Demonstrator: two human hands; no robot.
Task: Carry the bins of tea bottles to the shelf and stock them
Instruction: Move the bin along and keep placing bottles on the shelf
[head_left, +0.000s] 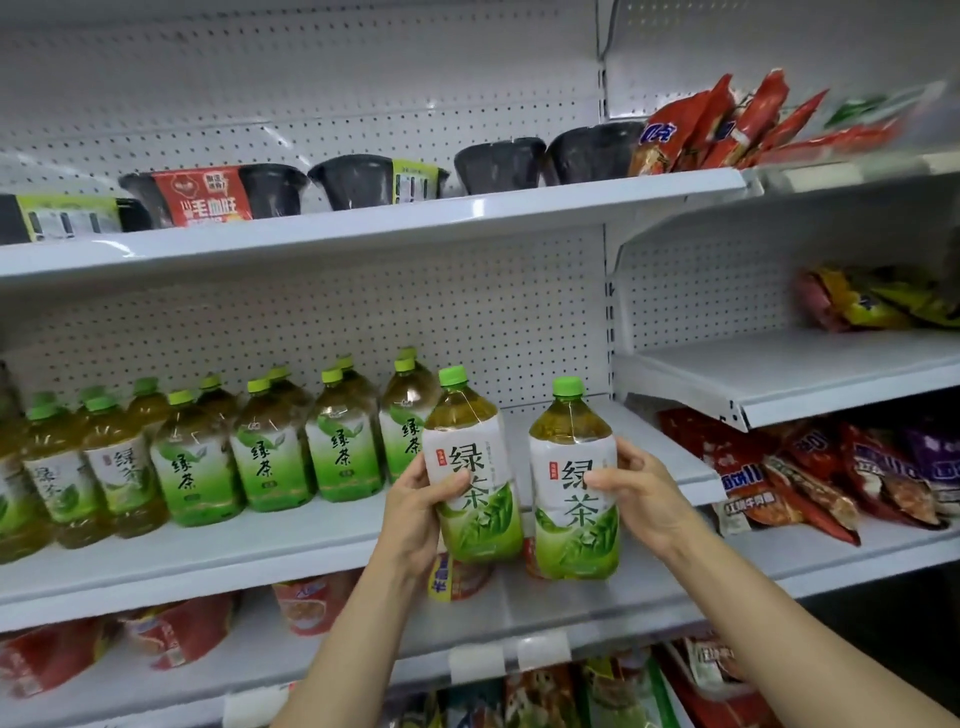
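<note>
Left hand (415, 499) and right hand (636, 491), fingers wrapped round a bottle (475, 478) each; shelf (291, 540) looks mostly stocked.

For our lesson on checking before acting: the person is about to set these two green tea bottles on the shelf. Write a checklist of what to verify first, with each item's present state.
1. Left hand grips the left bottle firmly: ok, fingers and thumb wrap its label.
2. Right hand grips the right bottle: ok, thumb across the label.
3. Both bottles upright, green caps on: ok, though the left one tilts slightly.
4. Bare space on the shelf right of the stocked row of bottles: ok.
5. Labels facing forward like the row's: ok.
6. Bottles already resting on the shelf: not ok, both are held in front of its edge.
</note>
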